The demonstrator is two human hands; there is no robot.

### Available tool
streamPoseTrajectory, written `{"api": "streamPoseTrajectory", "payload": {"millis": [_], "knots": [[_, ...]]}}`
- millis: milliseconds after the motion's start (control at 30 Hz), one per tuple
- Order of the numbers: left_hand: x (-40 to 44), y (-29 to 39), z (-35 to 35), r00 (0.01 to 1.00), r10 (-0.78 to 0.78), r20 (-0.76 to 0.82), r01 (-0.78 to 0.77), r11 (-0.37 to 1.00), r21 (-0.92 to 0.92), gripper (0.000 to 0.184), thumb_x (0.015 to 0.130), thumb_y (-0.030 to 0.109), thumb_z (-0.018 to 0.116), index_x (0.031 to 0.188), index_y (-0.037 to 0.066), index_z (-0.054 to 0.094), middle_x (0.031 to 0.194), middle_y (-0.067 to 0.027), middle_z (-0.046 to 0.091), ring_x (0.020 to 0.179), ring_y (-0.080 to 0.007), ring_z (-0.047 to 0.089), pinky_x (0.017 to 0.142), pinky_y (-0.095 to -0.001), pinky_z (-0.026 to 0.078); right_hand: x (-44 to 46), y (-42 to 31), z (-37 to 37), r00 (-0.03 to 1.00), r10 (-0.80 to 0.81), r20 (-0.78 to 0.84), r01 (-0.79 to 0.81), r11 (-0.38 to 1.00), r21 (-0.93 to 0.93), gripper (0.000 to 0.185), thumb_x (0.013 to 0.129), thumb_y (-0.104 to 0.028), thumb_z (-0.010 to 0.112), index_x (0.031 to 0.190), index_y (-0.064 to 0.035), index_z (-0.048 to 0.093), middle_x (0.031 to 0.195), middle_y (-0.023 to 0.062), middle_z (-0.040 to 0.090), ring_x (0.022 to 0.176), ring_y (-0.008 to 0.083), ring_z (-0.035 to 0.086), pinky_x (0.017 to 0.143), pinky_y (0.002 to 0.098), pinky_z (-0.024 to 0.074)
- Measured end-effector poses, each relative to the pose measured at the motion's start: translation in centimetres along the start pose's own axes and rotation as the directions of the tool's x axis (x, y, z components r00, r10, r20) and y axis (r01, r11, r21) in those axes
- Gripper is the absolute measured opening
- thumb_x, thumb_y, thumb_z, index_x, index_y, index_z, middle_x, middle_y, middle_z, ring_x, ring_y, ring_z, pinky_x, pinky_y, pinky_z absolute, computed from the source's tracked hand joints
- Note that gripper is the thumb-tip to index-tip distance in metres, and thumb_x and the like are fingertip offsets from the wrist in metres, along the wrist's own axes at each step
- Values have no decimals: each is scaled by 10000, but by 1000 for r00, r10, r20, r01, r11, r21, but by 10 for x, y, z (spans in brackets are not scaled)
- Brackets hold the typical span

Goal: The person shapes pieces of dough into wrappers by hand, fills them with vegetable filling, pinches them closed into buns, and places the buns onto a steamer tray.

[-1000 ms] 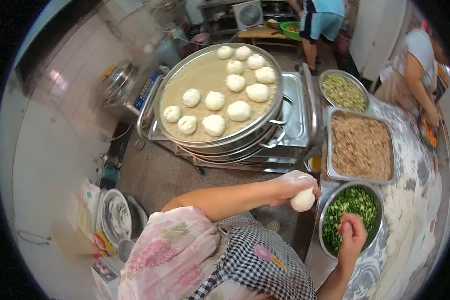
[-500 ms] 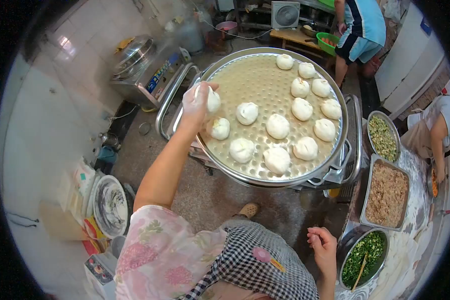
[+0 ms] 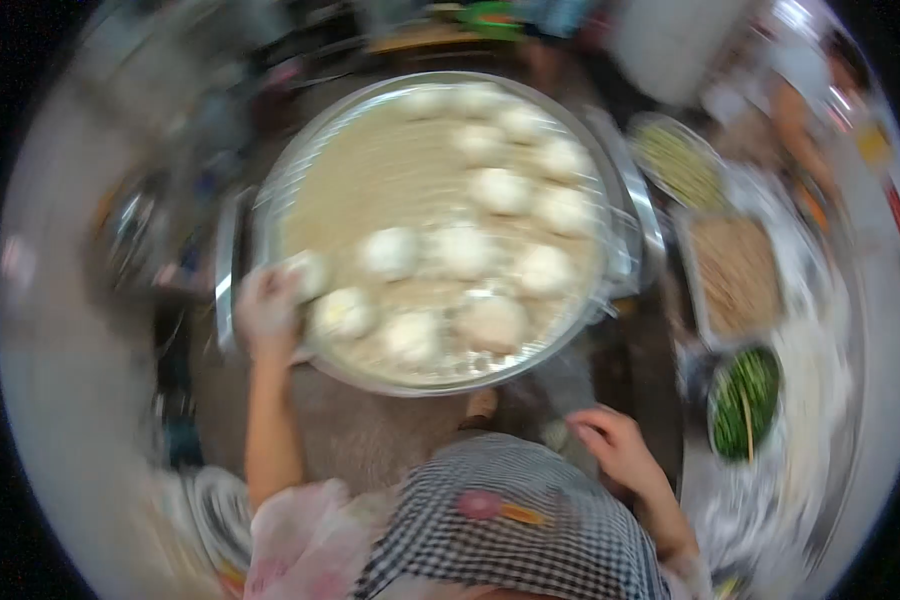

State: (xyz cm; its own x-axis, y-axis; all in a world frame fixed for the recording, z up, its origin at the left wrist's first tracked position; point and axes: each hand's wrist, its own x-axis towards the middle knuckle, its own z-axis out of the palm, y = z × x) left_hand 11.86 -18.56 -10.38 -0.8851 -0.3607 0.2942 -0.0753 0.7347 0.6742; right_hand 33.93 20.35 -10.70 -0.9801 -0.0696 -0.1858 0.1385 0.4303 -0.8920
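The view is smeared by motion. A large round perforated metal steamer tray (image 3: pixel 340 190) holds several white steamed buns (image 3: pixel 463 250), grouped mainly along its right and near sides. At the tray's left rim is my left hand (image 3: pixel 267 305), its blurred fingers against the outer side of a bun (image 3: pixel 308 273). Whether they grip it I cannot tell. Another bun (image 3: pixel 344 314) lies just beside that one. My right hand (image 3: pixel 610 440) hangs in front of the apron (image 3: pixel 510 480), below and right of the tray, fingers curled together with nothing visible in them.
At the right, a floured worktop (image 3: pixel 805 370) carries a pan of brownish filling (image 3: pixel 735 275), a bowl of chopped greens with a stick (image 3: pixel 745 405) and a bowl of pale green filling (image 3: pixel 678 165). A co-worker's arm (image 3: pixel 800 125) reaches in there. Metal rails flank the tray.
The whole view has turned and shifted, so the tray sits further left. My left hand has drawn slightly outward from the bun at the rim. My right hand stays low, fingers curled.
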Motion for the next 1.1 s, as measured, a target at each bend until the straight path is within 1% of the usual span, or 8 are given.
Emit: {"api": "streamPoseTrajectory", "payload": {"millis": [67,200,333,500,667,800,900,1100], "knots": [[16,-25,5,978,-77,195,106,984,-141,174,840,170,611,952,38,633,860,-35,621,798,-128,537,734,-270,441,-8,4,-2,1000,4,20,-3,999,-47,189,854,-96,537,1010,-18,612,909,131,612,831,261,605,712,331,480],[57,-87,5,961,209,180,-182,971,-158,302,921,211,534,1086,-37,581,1002,-129,617,888,-194,563,822,-308,456,-36,21,-12,995,-5,-98,5,1000,-4,198,861,-105,527,1028,-24,595,965,133,603,884,303,592,762,371,470],[20,31,-3,866,471,-170,-464,882,79,356,944,226,497,1189,-32,524,1181,-194,540,1022,-261,546,881,-337,443,-98,53,-36,960,41,-277,-28,998,48,196,866,-112,522,1023,-18,594,970,133,602,883,297,591,759,366,468],[-92,202,74,764,642,66,-576,725,-377,329,945,159,479,1217,-25,496,1168,-155,549,1049,-229,529,925,-319,406,-199,87,-76,904,185,-386,-134,979,155,216,890,-167,502,1030,-32,595,1000,143,603,949,311,576,825,394,453],[-367,374,157,337,819,463,-335,565,-754,298,802,29,600,1096,9,562,977,-76,578,885,-163,561,792,-281,467,-333,158,-97,743,285,-605,-220,959,181,213,885,-132,522,1044,-18,606,941,111,612,818,215,587,718,315,465],[-564,456,203,-102,921,375,-143,359,-922,352,745,120,712,1044,-1,573,904,-87,570,803,-159,561,711,-277,487,-450,192,-102,512,462,-724,-275,887,371,197,868,-119,547,1010,-6,626,908,83,623,784,157,569,692,270,453],[-655,483,269,-16,851,524,-175,514,-840,377,726,208,723,1018,15,584,889,-135,577,793,-217,575,703,-321,496,-522,212,-96,379,525,-762,-316,848,427,188,866,-92,542,1005,2,627,881,63,626,741,127,546,646,256,438],[-696,518,390,91,906,414,-626,375,-683,351,702,214,675,1001,43,606,955,-208,537,852,-357,555,770,-415,468,-580,219,-82,221,764,-606,-190,643,742,167,874,-77,529,976,15,626,850,38,604,706,97,538,602,247,429]]}}
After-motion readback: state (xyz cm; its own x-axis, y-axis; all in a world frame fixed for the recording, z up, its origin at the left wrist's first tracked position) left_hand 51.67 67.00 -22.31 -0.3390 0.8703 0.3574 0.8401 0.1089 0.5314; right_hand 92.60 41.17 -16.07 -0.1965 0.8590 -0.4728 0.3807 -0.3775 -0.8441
